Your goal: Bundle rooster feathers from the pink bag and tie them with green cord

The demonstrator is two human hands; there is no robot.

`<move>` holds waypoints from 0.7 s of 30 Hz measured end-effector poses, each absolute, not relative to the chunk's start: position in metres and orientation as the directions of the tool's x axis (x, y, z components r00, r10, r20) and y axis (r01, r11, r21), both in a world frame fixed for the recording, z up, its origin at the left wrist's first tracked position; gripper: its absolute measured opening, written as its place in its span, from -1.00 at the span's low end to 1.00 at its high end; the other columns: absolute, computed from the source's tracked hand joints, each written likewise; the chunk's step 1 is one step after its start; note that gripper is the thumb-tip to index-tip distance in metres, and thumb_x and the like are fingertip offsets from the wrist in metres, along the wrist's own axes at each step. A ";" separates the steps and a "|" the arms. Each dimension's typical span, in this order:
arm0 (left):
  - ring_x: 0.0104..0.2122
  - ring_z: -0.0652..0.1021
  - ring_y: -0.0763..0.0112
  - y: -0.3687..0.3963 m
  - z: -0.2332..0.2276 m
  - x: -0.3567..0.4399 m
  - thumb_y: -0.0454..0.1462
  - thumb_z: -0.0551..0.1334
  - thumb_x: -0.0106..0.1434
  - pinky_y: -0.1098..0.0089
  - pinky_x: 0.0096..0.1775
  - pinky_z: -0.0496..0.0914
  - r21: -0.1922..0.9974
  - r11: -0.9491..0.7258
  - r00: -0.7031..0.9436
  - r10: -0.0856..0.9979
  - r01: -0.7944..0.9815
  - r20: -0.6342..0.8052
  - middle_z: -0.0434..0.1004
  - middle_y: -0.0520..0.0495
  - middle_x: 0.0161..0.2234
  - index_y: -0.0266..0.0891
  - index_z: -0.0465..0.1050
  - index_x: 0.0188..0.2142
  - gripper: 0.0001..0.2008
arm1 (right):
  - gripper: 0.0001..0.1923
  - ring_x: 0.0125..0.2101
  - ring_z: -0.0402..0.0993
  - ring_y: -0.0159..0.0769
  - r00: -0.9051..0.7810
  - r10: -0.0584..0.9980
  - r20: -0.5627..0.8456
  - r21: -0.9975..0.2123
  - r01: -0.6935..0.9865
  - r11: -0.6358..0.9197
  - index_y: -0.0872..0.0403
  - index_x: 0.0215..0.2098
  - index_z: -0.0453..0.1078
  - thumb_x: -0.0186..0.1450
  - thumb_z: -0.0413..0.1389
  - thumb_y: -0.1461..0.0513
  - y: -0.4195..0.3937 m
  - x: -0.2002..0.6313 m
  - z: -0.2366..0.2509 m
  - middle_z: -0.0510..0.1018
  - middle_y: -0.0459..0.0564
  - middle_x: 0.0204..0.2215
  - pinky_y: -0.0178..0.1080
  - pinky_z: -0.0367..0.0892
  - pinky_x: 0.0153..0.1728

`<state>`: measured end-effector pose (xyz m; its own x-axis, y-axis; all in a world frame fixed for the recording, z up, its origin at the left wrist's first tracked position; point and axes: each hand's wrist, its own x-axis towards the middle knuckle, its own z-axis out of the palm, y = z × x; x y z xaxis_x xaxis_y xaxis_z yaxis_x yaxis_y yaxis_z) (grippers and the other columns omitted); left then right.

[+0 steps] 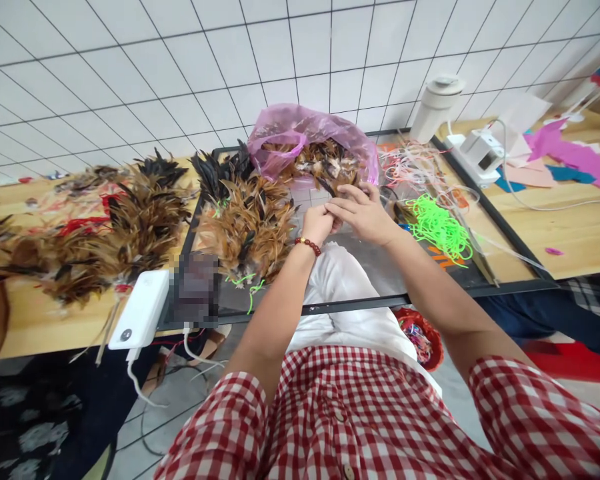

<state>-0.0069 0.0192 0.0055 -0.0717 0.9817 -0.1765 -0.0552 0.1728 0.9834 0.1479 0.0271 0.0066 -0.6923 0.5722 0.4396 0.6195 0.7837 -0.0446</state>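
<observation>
My left hand [319, 224], with a dark red bead bracelet [308, 246] at the wrist, is closed over the glass-topped table, its fingertips hidden. My right hand [369, 215] meets it from the right, fingers stretched out, index finger touching the left hand's knuckles. Whatever the left fingers hold, if anything, is out of sight. Just beyond the hands lie loose brown feathers [325, 160] in an open pink plastic bag [275, 130]. Left of my left hand is a heap of brown and black feather bundles [255, 223]. Bright green cord [439, 230] lies right of my right hand.
A black frame [360, 304] edges the glass. At left are a white power bank [143, 307], a blurred-out device [195, 287] and more feather bundles [145, 227]. A white bottle [437, 107], power strip [473, 160] and pale strings [413, 167] stand or lie at right. People sit on both sides.
</observation>
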 end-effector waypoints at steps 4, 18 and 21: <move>-0.70 0.39 0.55 0.027 -0.006 -0.017 -0.33 0.37 0.12 0.52 -0.59 0.24 0.985 0.114 0.021 0.993 0.133 -0.117 0.40 0.05 -0.73 -0.25 0.43 -0.67 -0.72 | -0.59 0.31 0.17 -0.10 -0.678 0.599 0.426 0.019 0.668 0.744 -0.08 0.22 0.40 0.52 -0.12 0.25 0.027 0.150 0.008 0.60 0.05 0.08 0.22 -0.12 0.35; -0.26 0.60 0.44 0.025 0.003 -0.012 -0.24 0.56 -0.04 0.40 -0.10 0.46 0.959 -0.101 -0.013 0.995 -0.264 0.101 0.69 -0.05 -0.25 -0.21 0.65 -0.23 -0.66 | -0.67 -0.46 0.28 -0.28 -0.126 0.963 0.238 -0.933 0.245 0.262 0.02 -0.45 0.29 0.37 0.06 0.01 0.036 0.137 -0.003 0.36 -0.08 -0.55 -0.21 0.21 -0.32; -0.20 0.61 0.41 0.027 -0.003 -0.009 -0.23 0.55 0.01 0.37 -0.05 0.46 0.923 -0.086 -0.039 0.996 -0.376 0.077 0.68 -0.05 -0.26 -0.22 0.66 -0.33 -0.77 | -0.60 -0.53 0.25 -0.36 -0.229 0.970 0.087 -0.992 -0.107 0.064 0.05 -0.49 0.33 0.19 0.28 -0.07 0.032 0.130 0.002 0.36 -0.11 -0.60 -0.29 0.14 -0.43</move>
<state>-0.0091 0.0273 -0.0026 -0.0393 0.9962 0.0771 -0.3758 -0.0862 0.9227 0.1304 0.0322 0.0018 -0.2290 0.9696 0.0867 -0.1067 0.0635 -0.9923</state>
